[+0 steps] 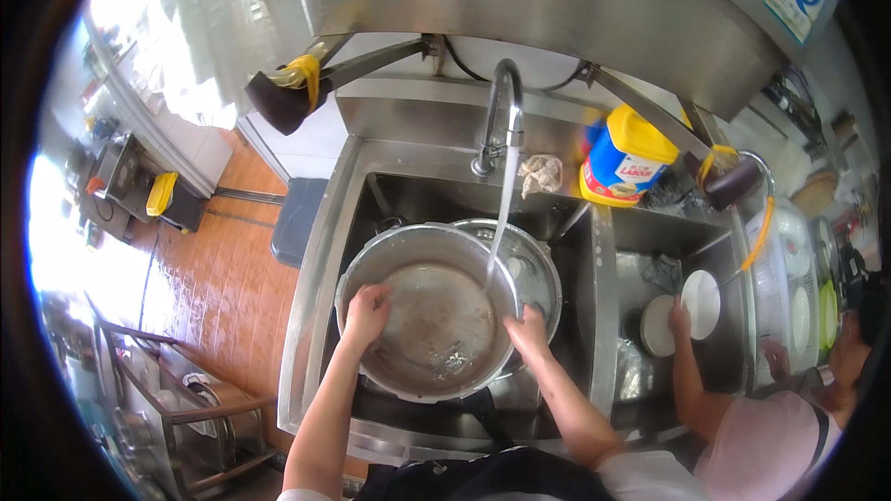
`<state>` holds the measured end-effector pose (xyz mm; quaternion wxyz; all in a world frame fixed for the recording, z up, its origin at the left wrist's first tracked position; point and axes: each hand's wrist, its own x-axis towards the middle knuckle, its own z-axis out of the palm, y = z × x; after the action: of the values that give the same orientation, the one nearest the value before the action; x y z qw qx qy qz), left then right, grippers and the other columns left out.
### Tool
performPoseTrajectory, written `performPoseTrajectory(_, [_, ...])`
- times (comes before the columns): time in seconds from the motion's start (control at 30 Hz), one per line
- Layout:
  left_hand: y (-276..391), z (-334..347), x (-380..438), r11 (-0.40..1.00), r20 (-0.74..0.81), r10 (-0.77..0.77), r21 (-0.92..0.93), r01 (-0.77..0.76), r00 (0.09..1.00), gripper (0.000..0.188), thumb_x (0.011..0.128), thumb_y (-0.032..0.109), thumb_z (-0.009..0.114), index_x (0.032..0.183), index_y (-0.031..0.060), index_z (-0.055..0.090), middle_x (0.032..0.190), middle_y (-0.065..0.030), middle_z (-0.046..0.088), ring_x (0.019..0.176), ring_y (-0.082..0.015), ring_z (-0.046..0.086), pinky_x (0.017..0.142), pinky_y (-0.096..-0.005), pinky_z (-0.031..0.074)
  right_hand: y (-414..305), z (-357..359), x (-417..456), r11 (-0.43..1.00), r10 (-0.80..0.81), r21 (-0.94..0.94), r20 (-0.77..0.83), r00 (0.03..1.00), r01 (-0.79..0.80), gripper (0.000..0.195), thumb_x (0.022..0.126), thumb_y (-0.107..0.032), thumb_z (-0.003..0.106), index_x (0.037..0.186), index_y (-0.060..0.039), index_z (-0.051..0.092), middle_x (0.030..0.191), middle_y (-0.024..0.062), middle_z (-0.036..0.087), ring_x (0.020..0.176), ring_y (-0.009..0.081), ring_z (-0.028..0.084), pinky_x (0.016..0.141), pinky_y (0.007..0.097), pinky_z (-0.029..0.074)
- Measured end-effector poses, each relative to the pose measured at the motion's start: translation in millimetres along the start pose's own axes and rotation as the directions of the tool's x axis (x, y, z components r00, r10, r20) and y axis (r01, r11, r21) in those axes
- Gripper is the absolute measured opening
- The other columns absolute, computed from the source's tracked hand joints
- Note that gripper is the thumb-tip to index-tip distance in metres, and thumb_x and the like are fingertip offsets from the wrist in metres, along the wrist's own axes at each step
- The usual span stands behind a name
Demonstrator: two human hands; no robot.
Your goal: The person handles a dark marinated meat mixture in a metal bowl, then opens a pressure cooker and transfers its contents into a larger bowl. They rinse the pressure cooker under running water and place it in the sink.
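A large round metal pot [418, 313] rests in the left basin, tilted a little over a second metal vessel [543, 257]. Water runs from the curved faucet [514, 111] into the pot near its right wall; its bottom looks wet and brownish. My left hand [369, 313] is inside the pot's left side with fingers curled; whether anything is in it cannot be told. My right hand [527, 330] grips the pot's right rim, thumb towards the inside.
At right, a co-worker's hand [679, 320] holds a white plate [700, 304] over the right basin [717, 362]. A crumpled cloth [541, 175] and a blue-and-yellow tub [619, 160] stand behind the basins. Metal brackets [376, 62] jut out above the sink.
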<state>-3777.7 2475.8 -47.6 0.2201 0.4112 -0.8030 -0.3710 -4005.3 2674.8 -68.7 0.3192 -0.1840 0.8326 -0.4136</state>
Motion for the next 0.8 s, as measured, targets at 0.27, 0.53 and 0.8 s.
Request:
performPoseTrajectory(0.27, [76.2,41.9,62.1,0.898,0.231,-0.152,-0.375,0.232,0.961,0.022,0.082,0.01,0.056,0.101,0.0014,0.063,0.091,-0.0067,0.064,0.08,-0.0137,0.06,0.071,-0.0255,0.047,-23.9,-14.4,-17.0,0.988,-0.149,-0.061,-0.161,0.976,0.141,0.029,0.071,-0.015,0.053,0.095,-0.0011,0.061,0.083,0.0225,0.062,0.082,0.0385,0.059,0.075,0.0421,0.045])
performPoseTrajectory(0.53, [104.5,127.4,96.5,0.287,0.601,-0.12,-0.741,0.607,0.79,0.022,0.089,0.021,0.049,0.086,0.0021,0.06,0.075,-0.0074,0.059,0.069,-0.0166,0.057,0.06,-0.0294,0.048,-19.8,-28.5,-20.0,0.995,-0.074,-0.085,-0.247,0.966,0.055,0.03,0.069,-0.011,0.054,0.096,-0.0017,0.062,0.081,0.0199,0.064,0.077,0.0299,0.063,0.071,0.0357,0.046])
performPoseTrajectory(0.8, [114.0,191.9,115.7,0.11,0.561,-0.484,-0.723,0.683,0.671,0.017,0.087,0.02,0.045,0.082,0.0044,0.049,0.066,-0.0083,0.048,0.052,-0.0212,0.047,0.04,-0.0348,0.041,-10.5,-31.2,-24.3,0.994,-0.093,-0.074,-0.288,0.953,0.075,0.028,0.068,-0.011,0.055,0.093,-0.0007,0.062,0.072,0.019,0.062,0.068,0.0296,0.062,0.065,0.0368,0.047])
